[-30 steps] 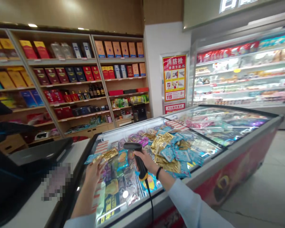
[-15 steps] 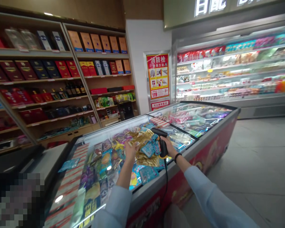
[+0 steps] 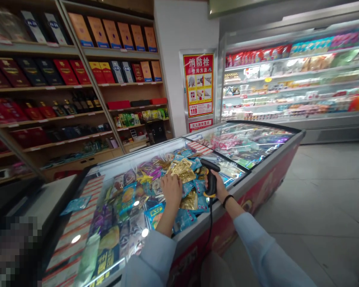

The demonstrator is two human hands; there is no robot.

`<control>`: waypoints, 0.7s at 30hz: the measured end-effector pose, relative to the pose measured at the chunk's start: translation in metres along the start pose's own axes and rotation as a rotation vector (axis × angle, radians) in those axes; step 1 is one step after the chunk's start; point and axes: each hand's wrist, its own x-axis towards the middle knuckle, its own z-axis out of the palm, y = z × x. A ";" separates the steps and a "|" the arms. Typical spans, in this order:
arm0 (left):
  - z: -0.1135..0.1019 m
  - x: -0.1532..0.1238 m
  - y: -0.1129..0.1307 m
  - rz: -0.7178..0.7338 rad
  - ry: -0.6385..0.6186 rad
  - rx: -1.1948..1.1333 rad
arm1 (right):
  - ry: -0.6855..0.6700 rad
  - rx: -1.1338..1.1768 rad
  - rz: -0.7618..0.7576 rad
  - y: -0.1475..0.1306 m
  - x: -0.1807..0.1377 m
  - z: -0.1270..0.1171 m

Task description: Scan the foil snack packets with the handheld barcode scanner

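Observation:
My right hand (image 3: 218, 187) grips a black handheld barcode scanner (image 3: 210, 175) with a yellow band, its cable hanging down the front of the chest freezer (image 3: 257, 167). My left hand (image 3: 171, 187) rests palm down on a heap of gold and blue snack packets (image 3: 185, 175) piled on the freezer's glass lid, fingers curled onto a gold packet. One blue packet (image 3: 76, 204) lies apart near the freezer's left end. Both sleeves are light blue.
Wooden shelves (image 3: 77, 87) with boxed goods and bottles line the left wall. A red fire-hydrant sign (image 3: 198, 85) hangs behind the freezer. An open refrigerated display (image 3: 293, 79) fills the right wall. Grey tiled floor (image 3: 326, 199) stretches to the right. A dark counter edge (image 3: 14, 199) is at left.
The view swung right, away from the counter. My left hand no longer holds up a gold packet; it moved right onto the pile. The scanner moved right with my right hand.

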 end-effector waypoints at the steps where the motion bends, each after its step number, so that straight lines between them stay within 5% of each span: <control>1: -0.001 -0.001 0.002 -0.005 -0.011 0.004 | -0.006 0.005 0.001 0.000 -0.002 0.000; 21: 0.004 0.001 0.000 0.030 0.028 -0.215 | -0.063 0.004 -0.144 -0.005 -0.013 -0.003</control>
